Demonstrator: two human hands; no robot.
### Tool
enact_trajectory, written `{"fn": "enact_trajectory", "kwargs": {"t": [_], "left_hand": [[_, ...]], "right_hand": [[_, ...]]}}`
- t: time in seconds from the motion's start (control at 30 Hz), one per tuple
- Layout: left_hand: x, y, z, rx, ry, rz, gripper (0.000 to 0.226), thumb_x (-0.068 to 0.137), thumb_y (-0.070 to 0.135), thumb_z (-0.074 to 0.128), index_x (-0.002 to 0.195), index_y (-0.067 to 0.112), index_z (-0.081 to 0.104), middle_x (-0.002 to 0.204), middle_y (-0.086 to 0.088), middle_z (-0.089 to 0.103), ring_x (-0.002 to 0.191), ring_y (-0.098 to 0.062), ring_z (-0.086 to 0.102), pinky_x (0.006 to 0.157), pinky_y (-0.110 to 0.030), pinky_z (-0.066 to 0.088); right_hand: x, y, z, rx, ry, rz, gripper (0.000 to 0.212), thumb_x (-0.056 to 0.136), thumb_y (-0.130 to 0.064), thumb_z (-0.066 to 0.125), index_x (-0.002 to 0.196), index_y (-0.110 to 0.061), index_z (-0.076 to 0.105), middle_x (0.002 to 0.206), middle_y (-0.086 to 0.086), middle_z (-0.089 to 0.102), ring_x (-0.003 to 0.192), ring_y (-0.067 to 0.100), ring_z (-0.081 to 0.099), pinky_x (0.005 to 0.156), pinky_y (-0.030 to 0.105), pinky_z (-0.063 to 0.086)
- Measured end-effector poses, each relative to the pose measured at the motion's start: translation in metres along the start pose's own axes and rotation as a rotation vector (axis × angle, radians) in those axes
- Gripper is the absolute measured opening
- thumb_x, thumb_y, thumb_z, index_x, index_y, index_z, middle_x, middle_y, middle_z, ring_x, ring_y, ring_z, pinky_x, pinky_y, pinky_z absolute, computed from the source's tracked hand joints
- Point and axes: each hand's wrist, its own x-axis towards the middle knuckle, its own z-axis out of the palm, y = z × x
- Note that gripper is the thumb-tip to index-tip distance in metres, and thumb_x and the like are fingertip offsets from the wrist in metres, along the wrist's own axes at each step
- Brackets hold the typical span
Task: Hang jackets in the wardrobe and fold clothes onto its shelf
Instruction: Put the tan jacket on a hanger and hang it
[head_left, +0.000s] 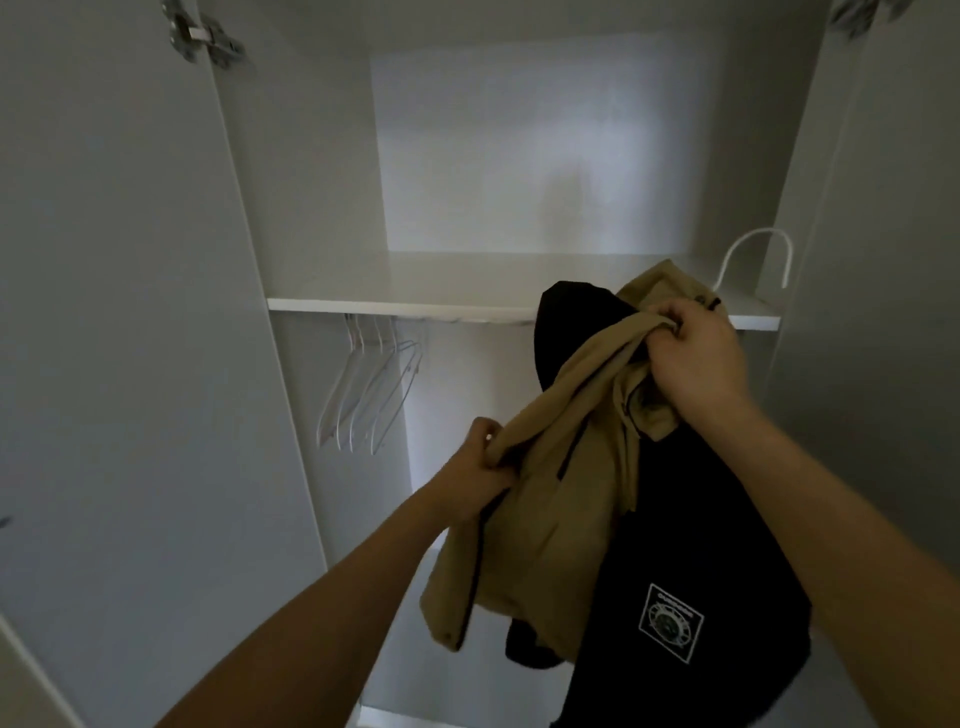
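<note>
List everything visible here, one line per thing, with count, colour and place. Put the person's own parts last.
tan jacket: one, tan with dark trim, held up in front of the wardrobe, bunched in both hands.
black garment: one, black with a white square print, hanging behind the tan jacket at right.
empty hangers: several, white, count unclear, on the rail under the shelf at left.
hanger hook: one, white, rising above the garments at right.
shelf: one, white, across the wardrobe's middle.
door hinge: one, metal, top left.
left hand: one, fingers gripping tan fabric low at centre.
right hand: one, fingers gripping tan fabric near the collar.
</note>
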Motion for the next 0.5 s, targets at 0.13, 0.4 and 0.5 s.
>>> {"fn": "enact_trajectory", "kwargs": {"t": [0.13,0.4,0.5], "left_hand": [[0.008,0.014,0.050,-0.085,-0.214,0.021,0.087,0.074,0.019,0.082,0.140,0.025,0.026,0.134,0.002,0.043,0.118,-0.014,0.050,0.096,-0.032,0.048],[0.021,0.019,0.037,0.026,0.214,0.009,0.029,0.085,-0.007,0.043,0.102,0.004,0.064,0.097,-0.009,0.066,0.090,-0.023,0.062,0.078,-0.034,0.053],[0.032,0.042,-0.011,0.571,0.165,0.272,0.010,0.080,0.002,0.051,0.085,0.010,0.050,0.079,-0.007,0.060,0.072,-0.025,0.058,0.061,-0.031,0.042]], "right_hand": [[-0.007,-0.010,0.002,0.061,-0.016,-0.080,0.047,0.091,-0.014,0.040,0.112,-0.050,0.061,0.116,-0.007,0.041,0.094,0.013,0.049,0.077,0.009,0.038],[-0.016,0.017,-0.030,-0.487,-0.119,-0.052,0.033,0.086,-0.045,0.038,0.081,-0.016,0.051,0.141,0.019,0.031,0.063,0.021,0.046,0.059,0.030,0.033],[-0.022,0.035,-0.043,-0.579,-0.316,-0.015,0.060,0.072,-0.076,0.040,0.095,-0.022,0.053,0.138,0.009,0.024,0.087,0.030,0.052,0.069,0.037,0.043]]}}
